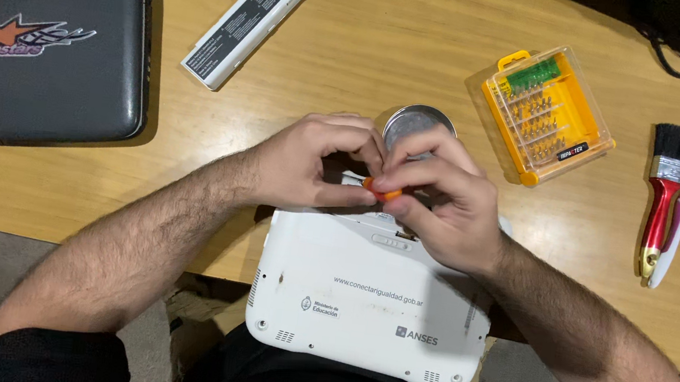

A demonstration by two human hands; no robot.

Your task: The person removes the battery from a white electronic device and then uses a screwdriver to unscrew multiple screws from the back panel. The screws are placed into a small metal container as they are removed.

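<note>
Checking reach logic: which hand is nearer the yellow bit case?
Right. The right hand sits just below-left of the yellow bit case, a short gap apart. The left hand is farther left, beyond the round metal tin.

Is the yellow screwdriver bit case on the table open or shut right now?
Shut. The yellow bit case lies flat, its clear lid down over the bits, right of the round tin.

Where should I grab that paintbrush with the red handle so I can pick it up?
Take the paintbrush by its red handle, coming down from above. It lies flat on the table with black bristles pointing away, so the long, narrow handle probably gives the best grip and nothing crowds its sides.
</note>
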